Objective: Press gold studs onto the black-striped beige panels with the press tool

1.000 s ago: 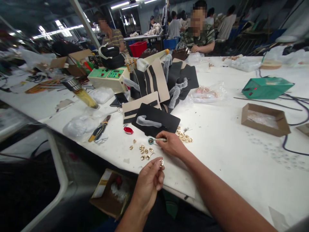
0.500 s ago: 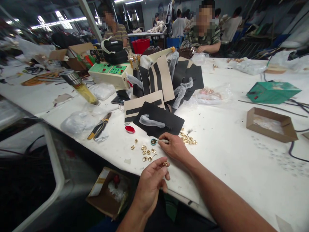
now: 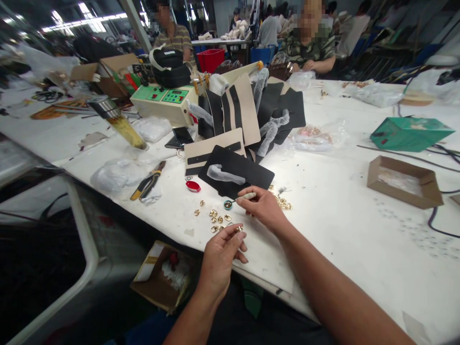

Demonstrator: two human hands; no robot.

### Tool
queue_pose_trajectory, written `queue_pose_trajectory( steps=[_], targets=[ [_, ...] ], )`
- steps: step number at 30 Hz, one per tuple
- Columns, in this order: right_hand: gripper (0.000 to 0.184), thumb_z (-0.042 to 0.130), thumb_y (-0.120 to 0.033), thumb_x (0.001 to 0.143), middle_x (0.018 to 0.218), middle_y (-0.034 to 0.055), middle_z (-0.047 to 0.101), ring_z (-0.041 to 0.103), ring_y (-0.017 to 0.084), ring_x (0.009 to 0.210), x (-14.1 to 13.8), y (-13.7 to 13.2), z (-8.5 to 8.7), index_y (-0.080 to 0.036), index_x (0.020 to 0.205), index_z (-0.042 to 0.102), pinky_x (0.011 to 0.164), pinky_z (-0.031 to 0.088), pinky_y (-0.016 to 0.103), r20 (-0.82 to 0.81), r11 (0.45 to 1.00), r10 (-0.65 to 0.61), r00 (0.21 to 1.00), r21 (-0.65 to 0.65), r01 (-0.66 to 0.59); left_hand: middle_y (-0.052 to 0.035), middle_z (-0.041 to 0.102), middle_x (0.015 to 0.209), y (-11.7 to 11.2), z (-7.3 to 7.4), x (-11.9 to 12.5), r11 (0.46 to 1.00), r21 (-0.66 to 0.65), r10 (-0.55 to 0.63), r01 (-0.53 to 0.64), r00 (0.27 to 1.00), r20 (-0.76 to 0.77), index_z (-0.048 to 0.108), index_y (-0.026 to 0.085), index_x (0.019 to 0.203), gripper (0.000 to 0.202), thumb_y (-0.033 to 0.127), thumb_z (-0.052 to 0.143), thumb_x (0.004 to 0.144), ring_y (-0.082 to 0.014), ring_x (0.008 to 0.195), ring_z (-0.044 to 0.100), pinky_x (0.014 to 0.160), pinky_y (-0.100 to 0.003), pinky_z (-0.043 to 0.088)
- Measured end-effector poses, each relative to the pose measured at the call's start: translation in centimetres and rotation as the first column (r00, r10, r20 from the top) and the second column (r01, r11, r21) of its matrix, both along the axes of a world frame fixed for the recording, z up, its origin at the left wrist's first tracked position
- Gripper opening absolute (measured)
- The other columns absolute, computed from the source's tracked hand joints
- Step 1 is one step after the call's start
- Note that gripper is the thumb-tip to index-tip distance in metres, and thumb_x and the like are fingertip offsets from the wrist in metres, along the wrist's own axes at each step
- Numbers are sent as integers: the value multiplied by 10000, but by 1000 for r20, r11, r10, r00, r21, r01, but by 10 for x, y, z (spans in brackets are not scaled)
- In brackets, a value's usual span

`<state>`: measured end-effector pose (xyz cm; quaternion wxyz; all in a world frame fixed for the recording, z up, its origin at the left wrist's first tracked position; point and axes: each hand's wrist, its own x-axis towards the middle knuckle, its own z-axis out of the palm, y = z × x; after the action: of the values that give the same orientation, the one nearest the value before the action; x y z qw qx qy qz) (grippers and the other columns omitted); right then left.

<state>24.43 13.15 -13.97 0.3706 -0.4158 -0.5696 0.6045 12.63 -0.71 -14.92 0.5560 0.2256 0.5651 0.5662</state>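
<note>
My left hand point(image 3: 221, 256) is closed in a pinch on a small gold metal fitting point(image 3: 240, 229) at the table's front edge. In my right hand point(image 3: 264, 208) is a thin tool with a pale handle point(image 3: 247, 196), gripped between thumb and fingers. Its dark tip points left, close to a small round teal-rimmed container point(image 3: 227, 205); whether it touches the rim I cannot tell. Several loose gold fittings point(image 3: 213, 213) lie to the left of my hands. Another heap of gold pieces point(image 3: 285, 203) sits behind my right hand, partly covered by it.
Black and beige panels with wrapped handles point(image 3: 240, 115) are piled ahead. A red oval dish point(image 3: 193, 186) and yellow-black pliers point(image 3: 149, 182) lie left. To the right stand a cardboard tray point(image 3: 404, 182) and a green metal box point(image 3: 411, 134). Co-workers sit across the table.
My right hand has tilted the tool, its handle now rising more steeply beside the teal-rimmed container. My left hand has come slightly up and left with the gold fitting. The view has shifted a little.
</note>
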Motion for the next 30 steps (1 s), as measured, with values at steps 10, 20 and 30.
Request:
queue_pose_trajectory(
  steps=[10,20,30],
  targets=[
    [288,777,-484,892,602,-41,605,541,114,524,5,-11,16,-203,941,737,487,419,230,-175,985,173,969,41,-168,-8,666,717,-1,2,-9,992,26,127,-126,991,-33,763,139,1115,491,413,905,733,-111,585,578,470,-201,511],
    [280,789,-480,892,628,-32,631,555,115,528,5,-14,17,-209,932,730,505,426,232,-199,973,230,953,42,-226,19,616,695,-5,11,-15,980,24,196,-198,977,78,775,145,974,368,377,903,719,-83,568,528,440,-172,434],
    [284,817,-474,867,625,-35,626,554,117,520,3,-19,21,-210,938,738,503,437,240,-266,970,239,934,16,-244,-24,744,981,0,17,-26,977,-39,206,-210,880,427,745,150,998,477,366,993,652,-72,634,616,439,-150,456]
  ],
)
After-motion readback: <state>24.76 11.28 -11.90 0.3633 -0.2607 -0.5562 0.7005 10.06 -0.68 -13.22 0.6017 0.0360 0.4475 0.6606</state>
